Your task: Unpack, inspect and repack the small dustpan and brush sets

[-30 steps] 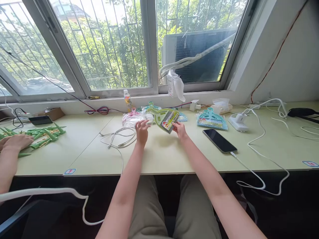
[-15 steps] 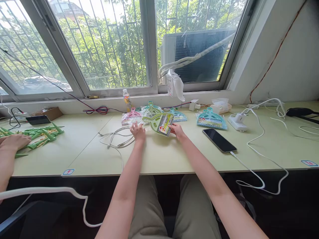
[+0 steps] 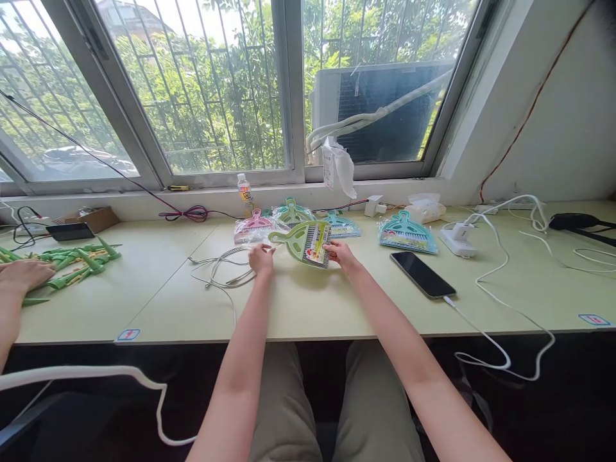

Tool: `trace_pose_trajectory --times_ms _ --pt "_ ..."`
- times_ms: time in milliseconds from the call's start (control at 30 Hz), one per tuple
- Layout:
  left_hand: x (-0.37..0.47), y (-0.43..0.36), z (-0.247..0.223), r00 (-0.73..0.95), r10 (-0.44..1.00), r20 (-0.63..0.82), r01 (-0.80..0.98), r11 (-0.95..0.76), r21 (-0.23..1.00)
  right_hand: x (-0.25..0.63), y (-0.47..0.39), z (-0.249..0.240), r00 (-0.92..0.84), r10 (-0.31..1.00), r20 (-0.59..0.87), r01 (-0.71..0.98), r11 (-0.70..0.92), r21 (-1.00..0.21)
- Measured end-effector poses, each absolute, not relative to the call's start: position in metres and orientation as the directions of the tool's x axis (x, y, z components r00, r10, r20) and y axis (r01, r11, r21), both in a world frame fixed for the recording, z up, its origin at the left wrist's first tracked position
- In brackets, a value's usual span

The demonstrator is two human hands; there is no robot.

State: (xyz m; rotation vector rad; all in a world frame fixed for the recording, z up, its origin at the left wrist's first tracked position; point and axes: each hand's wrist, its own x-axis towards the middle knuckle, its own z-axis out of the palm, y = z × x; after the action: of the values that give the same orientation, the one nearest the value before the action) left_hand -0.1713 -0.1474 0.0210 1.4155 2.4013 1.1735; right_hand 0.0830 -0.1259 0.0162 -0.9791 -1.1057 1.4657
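Observation:
A light-green dustpan and brush set (image 3: 304, 244) with a yellow printed label is raised a little above the table, tilted, its handle toward the left. My right hand (image 3: 341, 254) grips its bristle end, thumb over the label side. Just below the handle is my left hand (image 3: 261, 259), fingers curled together; whatever may be between them is hidden. Behind the green set lie more wrapped sets: a pink one (image 3: 256, 224), a green one (image 3: 291, 212) and a blue one (image 3: 342, 224). A teal wrapped set (image 3: 407, 232) lies apart on the right.
A coiled grey cable (image 3: 226, 273) lies left of my left hand. On the right are a phone (image 3: 423, 274) on a white cable, a charger block (image 3: 458, 240) and a tissue pack (image 3: 426, 206). Another person's hand (image 3: 26, 274) rests on green pieces (image 3: 79, 266) at far left.
My left hand has drawn slightly left and its fingers have curled in. The green dustpan set has shifted slightly left and turned a little, still in my right hand.

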Motion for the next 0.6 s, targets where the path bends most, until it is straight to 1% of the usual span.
trace_pose_trajectory --times_ms 67,200,267,333,433,500,600 --pt "-0.173 -0.149 0.023 -0.592 0.761 0.266 0.654 0.260 0.711 0.087 -0.125 0.019 -0.195 0.981 -0.027 -0.220 -0.070 -0.973" --pt "-0.172 -0.153 0.027 -0.594 0.745 0.302 0.664 0.243 0.707 0.101 -0.123 0.025 -0.294 0.956 0.000 -0.180 -0.055 -0.982" --pt "-0.173 -0.154 0.029 -0.599 0.743 0.300 0.650 0.231 0.724 0.109 -0.123 0.027 -0.304 0.953 0.010 -0.172 -0.045 -0.984" --pt "-0.174 -0.154 0.031 -0.625 0.718 0.305 0.617 0.216 0.757 0.113 -0.124 0.030 -0.275 0.962 0.009 -0.159 -0.036 -0.987" --pt "-0.176 -0.152 0.034 -0.668 0.666 0.332 0.587 0.197 0.785 0.110 -0.127 0.034 -0.168 0.985 -0.024 -0.128 -0.046 -0.991" --pt "-0.175 -0.152 0.034 -0.668 0.649 0.364 0.601 0.183 0.778 0.105 -0.129 0.036 -0.100 0.994 -0.043 -0.125 -0.055 -0.991" --pt "-0.171 -0.153 0.032 -0.610 0.649 0.455 0.668 0.113 0.735 0.098 -0.133 0.039 -0.121 0.993 -0.016 -0.156 -0.035 -0.987"
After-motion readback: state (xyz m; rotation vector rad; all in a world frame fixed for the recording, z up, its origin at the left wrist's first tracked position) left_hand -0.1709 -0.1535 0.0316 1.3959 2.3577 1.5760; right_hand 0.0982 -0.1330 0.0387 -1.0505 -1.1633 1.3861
